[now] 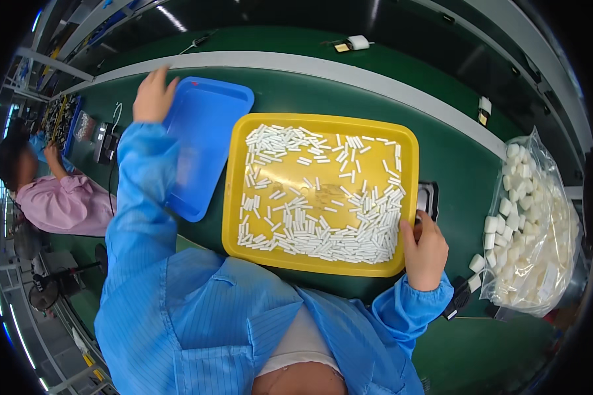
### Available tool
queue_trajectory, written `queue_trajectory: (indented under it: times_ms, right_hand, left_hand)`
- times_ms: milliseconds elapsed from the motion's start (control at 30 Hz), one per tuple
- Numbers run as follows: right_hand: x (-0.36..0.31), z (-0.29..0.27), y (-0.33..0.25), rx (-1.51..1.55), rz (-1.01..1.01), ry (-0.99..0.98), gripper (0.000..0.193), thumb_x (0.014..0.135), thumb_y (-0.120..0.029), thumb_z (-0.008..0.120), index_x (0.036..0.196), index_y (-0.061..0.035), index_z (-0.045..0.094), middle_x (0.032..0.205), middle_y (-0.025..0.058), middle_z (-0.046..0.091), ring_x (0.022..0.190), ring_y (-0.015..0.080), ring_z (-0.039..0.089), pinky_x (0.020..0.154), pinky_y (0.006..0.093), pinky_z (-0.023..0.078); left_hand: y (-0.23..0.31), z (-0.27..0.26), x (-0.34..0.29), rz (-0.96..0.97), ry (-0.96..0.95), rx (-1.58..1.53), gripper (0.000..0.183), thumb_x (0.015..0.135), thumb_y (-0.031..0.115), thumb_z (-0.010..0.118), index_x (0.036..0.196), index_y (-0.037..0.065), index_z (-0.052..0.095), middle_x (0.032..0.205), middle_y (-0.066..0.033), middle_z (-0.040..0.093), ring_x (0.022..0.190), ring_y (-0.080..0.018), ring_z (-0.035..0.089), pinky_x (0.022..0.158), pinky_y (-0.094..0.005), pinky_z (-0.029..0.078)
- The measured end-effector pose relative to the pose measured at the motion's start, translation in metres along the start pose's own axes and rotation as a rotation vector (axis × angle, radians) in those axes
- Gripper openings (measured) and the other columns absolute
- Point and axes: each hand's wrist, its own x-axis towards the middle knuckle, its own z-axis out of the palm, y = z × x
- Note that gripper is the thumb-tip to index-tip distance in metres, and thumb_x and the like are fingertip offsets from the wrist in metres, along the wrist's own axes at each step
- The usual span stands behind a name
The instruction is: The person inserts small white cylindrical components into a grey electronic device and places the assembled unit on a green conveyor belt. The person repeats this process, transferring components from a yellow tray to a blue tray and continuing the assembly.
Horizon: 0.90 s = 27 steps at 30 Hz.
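A yellow tray (323, 120) lies before me, holding a great many small white cylindrical pieces (369, 224), heaped thickest along its near right side and far left corner. My right hand (427, 253) is closed on the tray's right rim, thumb over the edge and fingers outside. To the left lies a blue tray (194, 151), tilted lengthwise beside the yellow one; no pieces can be made out in it. My left hand (154, 97) is at its far left corner, fingers apart and slightly blurred; whether it touches the rim I cannot tell.
A clear plastic bag (540, 230) of white chunky pieces lies at right, several spilling out. A black-framed object (428, 197) sits partly behind the yellow tray. At far left, a person in pink (69, 201) works near a tray of dark parts (60, 122). A pale ledge (277, 60) runs behind.
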Motion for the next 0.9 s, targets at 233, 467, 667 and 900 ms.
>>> queue_trajectory:
  times_ms: [233,467,667,900]
  right_hand:
    - [0.013,0.016,0.016,0.171,-0.02,-0.019,0.024,0.076,-0.018,0.068,0.083,-0.0017,0.053,0.06,0.0077,0.056,0.052,0.0185,0.054,0.049,0.032,0.042]
    - [0.008,0.003,0.005,0.935,0.04,-0.165,0.011,0.083,-0.003,0.046,0.094,-0.0046,0.046,0.087,0.0027,0.052,0.077,0.0063,0.044,0.071,0.0207,0.038]
    - [-0.023,-0.023,-0.02,0.845,0.099,0.053,0.015,0.083,-0.003,0.046,0.098,-0.0045,0.047,0.09,0.0036,0.054,0.08,0.008,0.047,0.073,0.0215,0.039]
    - [0.024,-0.012,-0.045,0.896,-0.142,0.276,0.016,0.086,-0.005,0.049,0.101,-0.0039,0.047,0.095,0.0041,0.054,0.084,0.0096,0.049,0.077,0.0218,0.039]
  left_hand:
    - [-0.082,0.005,-0.136,-0.388,-0.312,-0.429,0.043,0.081,0.031,0.066,0.116,0.007,0.058,0.11,-0.0202,0.06,0.099,-0.0353,0.059,0.085,-0.039,0.047]
    - [-0.091,0.055,-0.135,-0.206,-0.125,-0.565,0.041,0.08,0.015,0.064,0.119,0.008,0.057,0.112,-0.0174,0.061,0.103,-0.0326,0.059,0.087,-0.0358,0.046]
    - [-0.071,0.117,-0.15,-0.18,-0.341,-0.774,0.042,0.08,0.012,0.062,0.122,0.01,0.056,0.112,-0.0153,0.061,0.102,-0.0299,0.059,0.087,-0.035,0.046]
    - [0.023,0.087,-0.104,0.066,-0.172,-0.974,0.034,0.093,0.025,0.05,0.121,0.006,0.056,0.113,-0.0126,0.058,0.103,-0.0259,0.057,0.088,-0.0315,0.044]
